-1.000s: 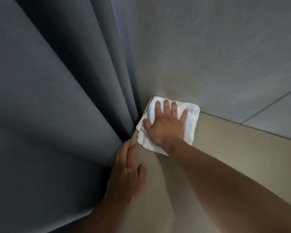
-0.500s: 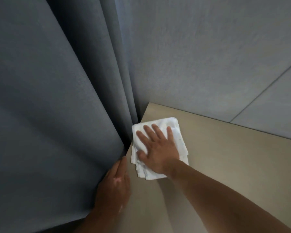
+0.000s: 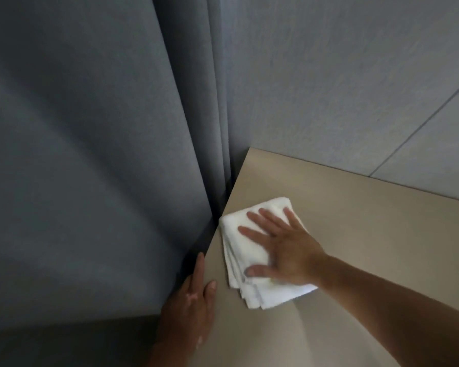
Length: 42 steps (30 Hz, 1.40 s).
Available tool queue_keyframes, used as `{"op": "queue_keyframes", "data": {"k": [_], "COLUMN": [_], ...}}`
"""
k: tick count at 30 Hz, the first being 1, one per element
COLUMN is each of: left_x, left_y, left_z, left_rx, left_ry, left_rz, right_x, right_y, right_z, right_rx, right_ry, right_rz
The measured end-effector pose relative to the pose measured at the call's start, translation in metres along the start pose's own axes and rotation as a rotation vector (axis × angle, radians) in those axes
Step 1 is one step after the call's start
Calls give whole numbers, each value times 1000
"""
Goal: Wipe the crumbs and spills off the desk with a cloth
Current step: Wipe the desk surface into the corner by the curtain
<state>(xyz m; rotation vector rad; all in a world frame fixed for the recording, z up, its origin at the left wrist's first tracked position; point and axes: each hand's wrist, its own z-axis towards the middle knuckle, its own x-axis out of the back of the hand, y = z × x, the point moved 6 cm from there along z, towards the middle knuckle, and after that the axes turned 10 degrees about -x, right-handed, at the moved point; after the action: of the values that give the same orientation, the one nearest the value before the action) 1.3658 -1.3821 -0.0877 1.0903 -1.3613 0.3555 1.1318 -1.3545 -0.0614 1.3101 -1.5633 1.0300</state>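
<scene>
Beige bench [image 3: 355, 234] by grey curtain [image 3: 90, 181]: folded white cloth [image 3: 236, 250], long axis near-to-far, now farther from corner; right hand [image 3: 289, 250] flat atop, fingers [image 3: 255, 237] spread; left hand [image 3: 191, 308] flat, bench edge.

The right hand [image 3: 284, 250] lies palm-down, fingers straight and spread, thumb out to the side. Its bare forearm [image 3: 382, 295] reaches in from the lower right. The left hand [image 3: 188, 305] lies flat close by, fingers straight and together, seemingly relaxed, though the light there is dim.
</scene>
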Motion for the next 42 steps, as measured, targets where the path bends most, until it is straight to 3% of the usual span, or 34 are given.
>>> {"op": "queue_keyframes", "data": {"k": [2,6,11,17,23,27,29,32,37,42], "left_x": [2,0,-1,-1,3,6,8,7,1,7], "left_y": [-1,2,3,0,-7,-15,-15,-18,-30,-37], "left_z": [1,4,0,1,0,-18,-28,-40,-61,-72], "left_rx": [61,10,27,20,-14,-29,-27,16,41,169], "left_ry": [37,41,29,-9,-84,-113,-89,-58,-59,-91], "left_rz": [-5,47,17,-55,-191,-196,-212,-258,-386,-575], "right_x": [8,9,7,-10,-48,-49,-35,-17,5,-4], "right_y": [45,132,130,41,-78,-88,-75,-43,-35,-71], "right_z": [7,-8,-20,-47,-114,-127,-106,-53,21,1], "right_rx": [-231,-670,-849,-749,-341,-161,-193,-388,-619,-563], "right_ry": [73,140,178,225,219,224,198,129,159,201], "right_rz": [41,129,313,234,120,72,96,174,257,206]}}
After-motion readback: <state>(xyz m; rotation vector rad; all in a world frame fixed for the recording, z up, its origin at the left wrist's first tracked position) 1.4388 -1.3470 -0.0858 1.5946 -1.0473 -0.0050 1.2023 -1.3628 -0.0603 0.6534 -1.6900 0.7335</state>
